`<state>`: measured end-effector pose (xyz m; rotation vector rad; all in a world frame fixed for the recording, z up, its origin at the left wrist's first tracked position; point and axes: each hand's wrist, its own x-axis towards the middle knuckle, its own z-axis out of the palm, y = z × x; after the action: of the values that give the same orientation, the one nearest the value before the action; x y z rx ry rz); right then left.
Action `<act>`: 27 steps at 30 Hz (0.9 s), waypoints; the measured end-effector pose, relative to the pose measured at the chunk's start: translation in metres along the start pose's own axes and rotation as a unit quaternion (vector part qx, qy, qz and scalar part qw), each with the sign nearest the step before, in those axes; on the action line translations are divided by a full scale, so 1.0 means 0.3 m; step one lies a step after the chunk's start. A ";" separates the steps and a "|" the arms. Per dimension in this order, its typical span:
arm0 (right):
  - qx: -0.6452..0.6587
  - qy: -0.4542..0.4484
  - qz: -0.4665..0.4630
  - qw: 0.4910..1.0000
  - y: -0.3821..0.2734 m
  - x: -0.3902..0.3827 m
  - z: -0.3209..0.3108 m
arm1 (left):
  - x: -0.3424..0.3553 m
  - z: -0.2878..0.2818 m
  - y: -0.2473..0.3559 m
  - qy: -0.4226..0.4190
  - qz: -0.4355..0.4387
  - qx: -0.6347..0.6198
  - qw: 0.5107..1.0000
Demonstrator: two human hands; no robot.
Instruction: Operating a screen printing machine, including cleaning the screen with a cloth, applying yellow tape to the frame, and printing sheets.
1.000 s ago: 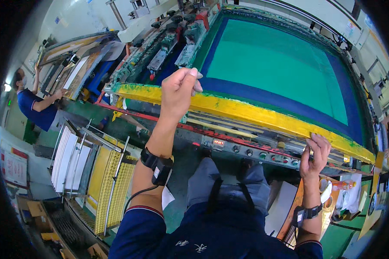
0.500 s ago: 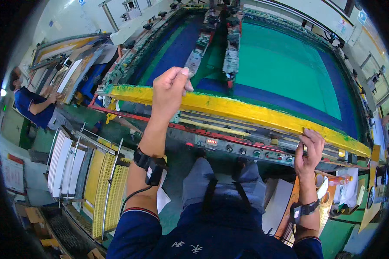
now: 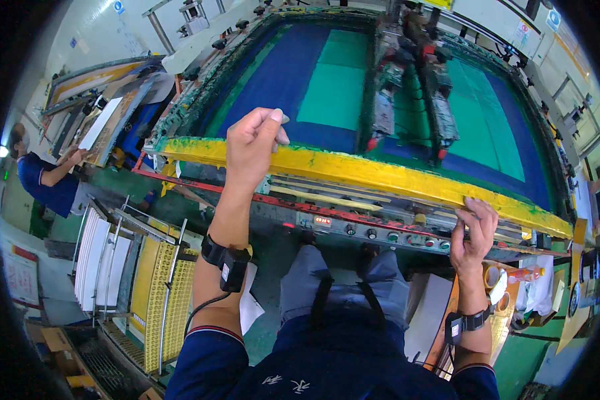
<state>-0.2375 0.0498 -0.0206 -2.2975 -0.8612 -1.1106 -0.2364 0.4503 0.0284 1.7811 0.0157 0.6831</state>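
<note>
A large screen-printing screen (image 3: 333, 77) with a green and blue surface has a yellow front bar (image 3: 373, 170). My left hand (image 3: 253, 147) is closed in a pinch at the bar's left part; what its fingers hold, if anything, is hidden. My right hand (image 3: 472, 230) has its bent fingertips on the bar's right part, gripping its edge. Two squeegee holders (image 3: 443, 120) with red knobs stand over the middle-right of the screen, slightly blurred. A control panel (image 3: 373, 233) with buttons and a red display runs below the bar.
A co-worker (image 3: 43, 177) in dark blue handles a board (image 3: 107, 123) at the left. A metal rack (image 3: 147, 293) with white and yellow sheets stands lower left, near cardboard boxes (image 3: 53, 343). A wooden bench (image 3: 497, 307) with tape rolls and a bottle is at right.
The squeegee holders have travelled rightward from the screen's left side to its middle-right. My hands stay on or by the yellow bar, shifting slightly leftward in view.
</note>
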 end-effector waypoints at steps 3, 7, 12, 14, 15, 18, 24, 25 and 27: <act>0.004 -0.003 0.005 1.000 -0.005 -0.004 0.004 | -0.002 -0.009 0.003 0.004 0.002 0.001 1.000; 0.019 -0.013 -0.010 1.000 0.015 -0.019 0.028 | -0.023 -0.022 0.007 0.012 -0.003 0.023 1.000; -0.036 -0.027 -0.028 0.999 0.095 -0.082 -0.017 | 0.007 0.012 -0.022 -0.004 0.049 -0.029 0.998; -0.031 -0.022 -0.024 0.999 0.116 -0.099 -0.001 | -0.005 0.027 -0.012 0.008 0.044 -0.018 0.999; -0.029 -0.023 -0.026 0.999 0.129 -0.104 0.014 | -0.010 0.025 -0.010 0.009 0.037 -0.027 0.999; -0.018 -0.031 -0.023 0.999 0.129 -0.101 0.036 | -0.015 0.008 -0.006 0.013 0.027 -0.029 0.999; -0.025 -0.018 -0.034 0.999 0.121 -0.104 -0.021 | 0.006 0.051 -0.042 -0.019 0.077 -0.048 0.996; -0.004 -0.013 -0.041 0.999 0.117 -0.094 -0.029 | -0.004 0.033 0.007 -0.005 0.072 -0.014 0.997; -0.013 -0.015 -0.043 0.999 0.057 -0.042 0.014 | -0.010 -0.044 -0.023 0.008 0.164 0.125 0.979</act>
<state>-0.2294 0.0359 -0.0351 -2.3234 -0.9700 -1.1331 -0.2427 0.4631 0.0232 2.0438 -0.1928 0.9644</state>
